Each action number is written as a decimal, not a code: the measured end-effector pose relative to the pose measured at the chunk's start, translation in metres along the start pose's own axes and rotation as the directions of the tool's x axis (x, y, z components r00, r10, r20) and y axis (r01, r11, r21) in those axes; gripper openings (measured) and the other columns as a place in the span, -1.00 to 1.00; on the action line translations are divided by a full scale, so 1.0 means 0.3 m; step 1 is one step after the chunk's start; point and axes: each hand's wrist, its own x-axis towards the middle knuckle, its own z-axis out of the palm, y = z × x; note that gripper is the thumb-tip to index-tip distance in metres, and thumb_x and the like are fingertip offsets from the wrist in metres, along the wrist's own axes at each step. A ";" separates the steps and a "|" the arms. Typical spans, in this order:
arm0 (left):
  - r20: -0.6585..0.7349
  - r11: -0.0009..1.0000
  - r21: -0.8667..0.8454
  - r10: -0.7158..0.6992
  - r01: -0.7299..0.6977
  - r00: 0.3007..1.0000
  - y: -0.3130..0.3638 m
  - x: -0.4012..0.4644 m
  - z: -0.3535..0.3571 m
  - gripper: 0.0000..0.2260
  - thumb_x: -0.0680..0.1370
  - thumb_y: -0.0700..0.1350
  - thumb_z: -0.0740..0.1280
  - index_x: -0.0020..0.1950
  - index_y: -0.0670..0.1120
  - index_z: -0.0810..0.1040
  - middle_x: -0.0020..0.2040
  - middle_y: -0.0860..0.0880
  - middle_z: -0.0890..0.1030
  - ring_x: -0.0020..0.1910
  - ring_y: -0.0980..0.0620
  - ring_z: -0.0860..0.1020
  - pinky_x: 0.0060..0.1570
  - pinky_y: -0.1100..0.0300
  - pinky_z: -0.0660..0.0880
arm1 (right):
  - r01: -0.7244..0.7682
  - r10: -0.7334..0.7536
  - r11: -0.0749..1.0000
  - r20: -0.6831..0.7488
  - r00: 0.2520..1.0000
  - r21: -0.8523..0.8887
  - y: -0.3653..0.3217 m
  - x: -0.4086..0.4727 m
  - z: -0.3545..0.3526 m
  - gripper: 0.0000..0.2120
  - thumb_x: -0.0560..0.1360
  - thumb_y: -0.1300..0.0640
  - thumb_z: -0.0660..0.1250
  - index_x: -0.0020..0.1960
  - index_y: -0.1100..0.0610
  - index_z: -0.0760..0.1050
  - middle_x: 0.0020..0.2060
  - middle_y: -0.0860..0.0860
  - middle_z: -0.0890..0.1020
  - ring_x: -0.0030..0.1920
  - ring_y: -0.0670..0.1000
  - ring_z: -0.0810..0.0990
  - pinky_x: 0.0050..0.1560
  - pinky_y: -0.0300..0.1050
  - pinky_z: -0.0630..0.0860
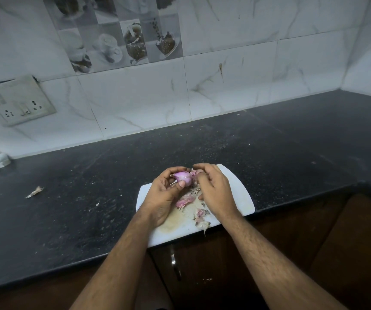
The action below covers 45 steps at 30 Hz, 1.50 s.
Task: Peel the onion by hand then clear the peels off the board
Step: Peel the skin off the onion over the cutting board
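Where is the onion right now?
In the head view, the onion is held in the left hand just above the white board, with the right hand picking at its end.

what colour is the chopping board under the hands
White, with a yellowish stain near its front; the chopping board shows in the head view.

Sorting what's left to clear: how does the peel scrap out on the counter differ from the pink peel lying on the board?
The counter scrap is pale and thin, alone on the dark countertop, far left of both hands. The pink peel is broader and rosier, lying on the white board between the wrists among other scraps. Both lie loose, untouched.
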 end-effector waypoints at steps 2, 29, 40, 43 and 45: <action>0.008 1.000 0.016 0.003 -0.003 1.000 -0.005 0.003 -0.006 -0.68 0.54 -0.35 0.42 0.30 -0.24 0.56 0.27 -0.35 0.61 0.24 -0.28 0.65 0.27 -0.09 0.60 | 0.060 -0.057 0.995 0.039 0.998 -0.076 0.002 -0.001 0.001 -0.76 0.62 -0.03 0.37 0.23 0.03 0.62 0.09 -0.12 0.61 0.04 -0.28 0.58 -0.04 -0.50 0.48; 0.021 0.997 0.024 -0.079 0.078 0.997 0.002 0.009 -0.007 -0.62 0.50 -0.35 0.44 0.32 -0.30 0.55 0.15 -0.31 0.68 0.11 -0.15 0.71 0.17 0.02 0.65 | 0.186 -0.184 0.905 0.043 0.982 -0.381 0.010 -0.018 0.016 -0.84 0.63 0.26 0.32 0.13 0.12 0.63 0.04 -0.08 0.61 0.09 -0.09 0.55 0.14 -0.22 0.52; -0.063 0.998 0.047 -0.044 0.047 0.997 0.012 -0.003 0.008 -0.69 0.47 -0.45 0.46 0.16 -0.23 0.58 0.11 -0.15 0.71 0.04 -0.10 0.73 -0.01 0.13 0.67 | 0.015 -0.018 0.972 -0.012 1.000 -0.235 0.007 0.002 -0.002 -0.66 0.57 0.30 0.30 0.30 0.08 0.58 0.17 -0.05 0.53 0.10 -0.12 0.58 0.16 -0.25 0.55; -0.020 0.996 0.075 -0.051 0.052 0.999 0.016 -0.008 0.015 -0.69 0.48 -0.55 0.38 0.14 -0.26 0.53 -0.02 -0.08 0.76 -0.06 -0.06 0.75 -0.07 0.15 0.68 | 0.024 -0.028 0.980 -0.017 0.999 -0.197 0.003 0.001 -0.002 -0.82 0.60 0.16 0.36 0.19 0.05 0.61 0.09 -0.09 0.53 0.01 -0.18 0.59 0.01 -0.34 0.54; -0.005 0.996 0.080 -0.035 0.035 0.999 0.019 -0.012 0.020 -0.68 0.48 -0.58 0.37 0.12 -0.27 0.51 -0.03 -0.07 0.77 -0.06 -0.08 0.75 -0.05 0.12 0.69 | 0.058 -0.063 0.979 -0.017 0.998 -0.196 0.005 -0.004 0.004 -0.89 0.59 0.09 0.41 0.11 0.05 0.62 0.01 -0.12 0.57 -0.04 -0.22 0.59 -0.07 -0.43 0.50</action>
